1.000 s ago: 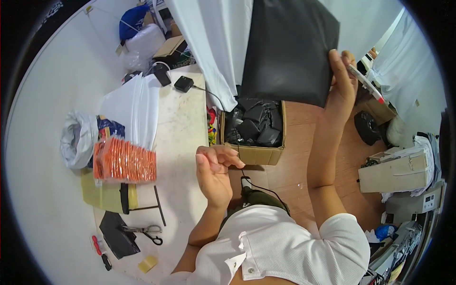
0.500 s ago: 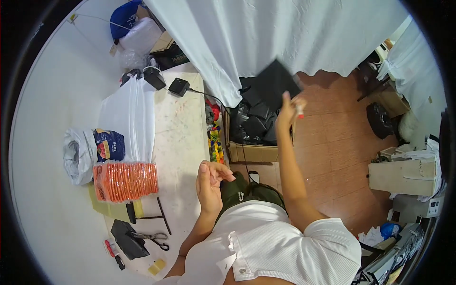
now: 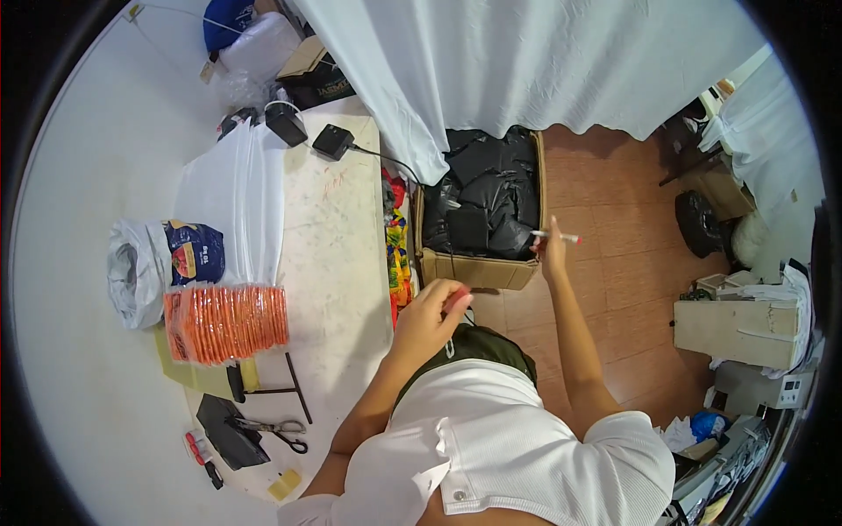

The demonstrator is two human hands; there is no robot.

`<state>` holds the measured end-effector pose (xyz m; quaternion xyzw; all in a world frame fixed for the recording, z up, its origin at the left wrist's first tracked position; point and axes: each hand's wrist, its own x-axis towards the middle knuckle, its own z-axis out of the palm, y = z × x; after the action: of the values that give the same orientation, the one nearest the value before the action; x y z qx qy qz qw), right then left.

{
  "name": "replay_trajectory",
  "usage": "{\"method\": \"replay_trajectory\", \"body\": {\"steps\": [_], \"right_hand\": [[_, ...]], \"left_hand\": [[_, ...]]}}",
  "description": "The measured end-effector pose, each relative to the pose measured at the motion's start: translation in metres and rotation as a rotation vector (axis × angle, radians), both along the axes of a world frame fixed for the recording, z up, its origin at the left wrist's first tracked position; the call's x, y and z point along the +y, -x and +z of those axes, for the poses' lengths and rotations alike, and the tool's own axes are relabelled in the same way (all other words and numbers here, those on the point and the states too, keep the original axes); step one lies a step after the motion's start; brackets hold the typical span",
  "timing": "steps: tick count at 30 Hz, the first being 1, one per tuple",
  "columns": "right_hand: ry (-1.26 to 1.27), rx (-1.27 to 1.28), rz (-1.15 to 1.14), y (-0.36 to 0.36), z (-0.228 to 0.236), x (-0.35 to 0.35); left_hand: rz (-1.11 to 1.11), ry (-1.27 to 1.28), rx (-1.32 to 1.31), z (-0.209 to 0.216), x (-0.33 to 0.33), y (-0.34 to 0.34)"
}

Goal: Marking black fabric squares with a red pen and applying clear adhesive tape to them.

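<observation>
My right hand (image 3: 552, 252) is closed around a slim white marker (image 3: 566, 238) with a red end, beside the right edge of a cardboard box (image 3: 478, 270). Inside the box lie black plastic packages (image 3: 495, 193) and a flat black square piece (image 3: 467, 230). Between the table and my body, my left hand (image 3: 428, 323) is curled, its fingertips pinched on a small red thing (image 3: 456, 301); the fingers hide most of it, and I cannot tell whether it is a cap.
On the table (image 3: 338, 237) at left are orange packets in clear wrap (image 3: 226, 324), scissors (image 3: 276, 427), a black folded piece (image 3: 230, 430) and a black adapter (image 3: 333, 141) with a cord running toward the box. A white curtain (image 3: 526, 70) hangs behind the box.
The black square has left my right hand, which has moved down and right, keeping the marker. My left hand has shifted up and right and closed. The box now shows more fully.
</observation>
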<state>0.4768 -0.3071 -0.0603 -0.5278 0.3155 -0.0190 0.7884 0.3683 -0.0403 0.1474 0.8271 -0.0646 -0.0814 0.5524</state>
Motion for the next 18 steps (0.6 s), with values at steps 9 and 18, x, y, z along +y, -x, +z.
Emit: {"method": "replay_trajectory", "body": {"steps": [9,18], "right_hand": [[-0.099,-0.423,0.349,0.061,0.213,0.081],[0.105,-0.287,0.704,0.085,0.226,0.114]], "left_hand": [[0.022,-0.042,-0.207,0.009,-0.005,0.004],[-0.044,-0.042,-0.342,0.015,0.020,0.019]]}}
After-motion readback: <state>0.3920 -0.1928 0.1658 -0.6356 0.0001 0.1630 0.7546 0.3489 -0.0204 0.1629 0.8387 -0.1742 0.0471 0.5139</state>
